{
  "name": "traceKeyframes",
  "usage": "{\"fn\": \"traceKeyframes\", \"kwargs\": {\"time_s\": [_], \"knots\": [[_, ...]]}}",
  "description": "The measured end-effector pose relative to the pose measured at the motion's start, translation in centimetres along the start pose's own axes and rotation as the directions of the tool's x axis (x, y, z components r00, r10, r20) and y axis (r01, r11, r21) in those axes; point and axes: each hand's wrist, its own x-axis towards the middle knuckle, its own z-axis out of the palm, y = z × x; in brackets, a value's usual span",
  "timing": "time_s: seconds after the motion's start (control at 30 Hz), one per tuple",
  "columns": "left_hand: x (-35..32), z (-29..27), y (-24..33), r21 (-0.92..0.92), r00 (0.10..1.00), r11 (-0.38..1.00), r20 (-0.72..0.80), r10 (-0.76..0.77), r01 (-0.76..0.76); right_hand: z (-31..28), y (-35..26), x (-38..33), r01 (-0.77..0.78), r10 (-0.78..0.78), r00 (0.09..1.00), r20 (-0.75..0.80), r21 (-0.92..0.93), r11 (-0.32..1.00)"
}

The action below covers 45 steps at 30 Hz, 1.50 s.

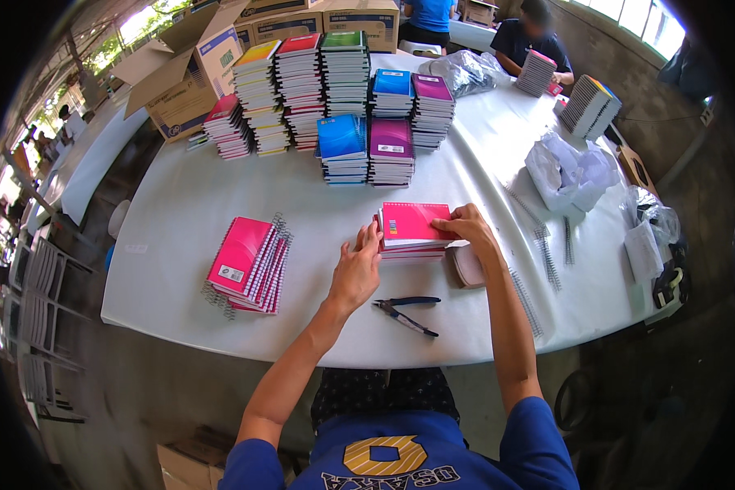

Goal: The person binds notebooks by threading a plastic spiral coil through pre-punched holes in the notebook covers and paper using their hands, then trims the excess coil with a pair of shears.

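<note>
In front of me on the white table lies a small stack of pink notebooks, its top pink notebook (412,220) showing a row of punched holes along the far edge. My right hand (470,229) pinches the right side of that top notebook. Against the stack's left edge rest the fingers of my left hand (356,268), slightly apart and holding nothing. A brownish block-like object (467,268) sits below my right hand, partly hidden by the forearm. Between my forearms lie dark-handled pliers (408,314). To the left, a fanned pile of spiral-bound pink notebooks (243,253) has loose coil ends sticking out.
Tall stacks of coloured notebooks (302,94) stand at the back, beside open cardboard boxes (184,90). Loose metal spiral coils (547,257) lie to the right, near a white plastic bag (572,175). Across the table a co-worker (510,49) handles another notebook stack (536,73).
</note>
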Motion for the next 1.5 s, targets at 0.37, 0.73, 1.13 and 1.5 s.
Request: {"fn": "traceKeyframes", "kwargs": {"time_s": [0.37, 0.73, 1.13, 1.5], "knots": [[-0.4, -0.3, 0.1, 0.395, 0.992, 0.914, -0.039, 0.118, -0.093, -1.4, 0.0, 0.3, 0.027, -0.028, 1.000, -0.006, -0.087, 0.996], [-7.6, -4.9, 1.2, -0.841, 0.997, 0.541, -0.044, -0.058, -0.006, 4.6, -0.8, -15.2, 0.322, -0.488, 0.871, 0.064, 0.674, 0.664], [-11.9, -6.0, 2.7, 0.290, 0.932, 0.934, -0.231, 0.280, -0.209, 10.7, 1.4, -19.1, 0.289, -0.459, 0.858, 0.232, 0.520, 0.804], [-9.0, -1.9, 3.5, 0.586, 0.928, 0.751, 0.006, 0.372, -0.305, -5.5, 10.2, -12.9, 0.068, -0.444, 0.702, -0.557, -0.567, 0.821]]}}
